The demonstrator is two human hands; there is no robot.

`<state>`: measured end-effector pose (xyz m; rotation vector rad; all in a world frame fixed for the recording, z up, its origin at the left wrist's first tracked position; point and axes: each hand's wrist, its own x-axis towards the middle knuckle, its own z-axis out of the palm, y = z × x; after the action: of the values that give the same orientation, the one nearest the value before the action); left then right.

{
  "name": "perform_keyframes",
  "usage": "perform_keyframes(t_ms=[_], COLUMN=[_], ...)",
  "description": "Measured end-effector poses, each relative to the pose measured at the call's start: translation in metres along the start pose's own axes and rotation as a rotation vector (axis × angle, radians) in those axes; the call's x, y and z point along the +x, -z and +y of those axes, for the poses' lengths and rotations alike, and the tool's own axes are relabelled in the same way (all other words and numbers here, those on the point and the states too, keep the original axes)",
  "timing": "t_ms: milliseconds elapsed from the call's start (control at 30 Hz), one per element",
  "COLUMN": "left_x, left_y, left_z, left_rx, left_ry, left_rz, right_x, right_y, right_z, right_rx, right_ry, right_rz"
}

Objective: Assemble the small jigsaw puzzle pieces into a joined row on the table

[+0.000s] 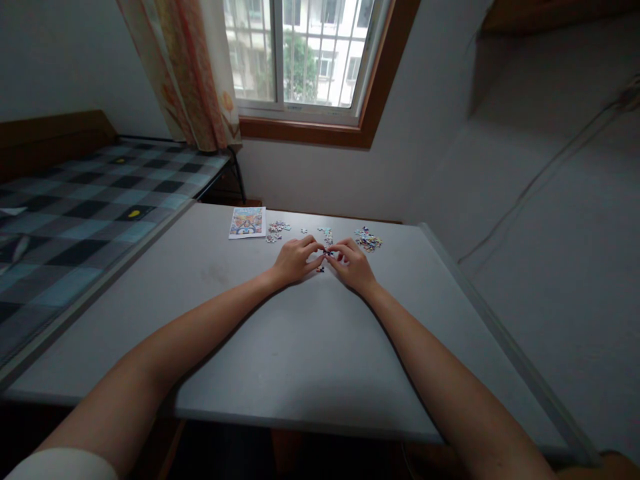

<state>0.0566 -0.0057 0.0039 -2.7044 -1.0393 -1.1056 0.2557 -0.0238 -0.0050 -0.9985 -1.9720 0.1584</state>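
My left hand point(299, 259) and my right hand point(351, 263) meet near the middle of the table, fingertips pinched around small dark jigsaw puzzle pieces point(327, 253). How many pieces they hold, and whether these are joined, I cannot tell. Just below the fingers lies another small puzzle piece point(320, 269). Beyond my hands a short strip of puzzle pieces point(328, 235) runs away from me. A heap of loose pieces point(369, 239) sits right of my right hand. More scattered pieces point(278, 228) lie beyond my left hand, with a single piece point(304, 231) beside them.
A printed picture sheet point(247, 222) lies at the far left of the white table point(280, 360). A bed with a checked cover point(125, 180) stands to the left. Behind the table are a curtain point(193, 73) and a barred window point(305, 60); a wall closes the right side.
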Motion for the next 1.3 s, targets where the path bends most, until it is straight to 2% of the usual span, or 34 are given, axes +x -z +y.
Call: perform_keyframes(t_ms=[700,1300], left_x=[0.0008,0.0000], left_y=[-0.0009,-0.0041], left_z=[-0.0014,-0.0044], left_rx=[-0.038,-0.022], left_ry=[0.019,0.039], left_rz=[0.031,0.054], right_x=[-0.0005,0.0010], right_y=[-0.0019,0.0000], right_z=[0.0054,-0.0008], right_rx=[-0.004,0.009], right_ry=[0.026,0.015], right_rz=[0.009,0.015])
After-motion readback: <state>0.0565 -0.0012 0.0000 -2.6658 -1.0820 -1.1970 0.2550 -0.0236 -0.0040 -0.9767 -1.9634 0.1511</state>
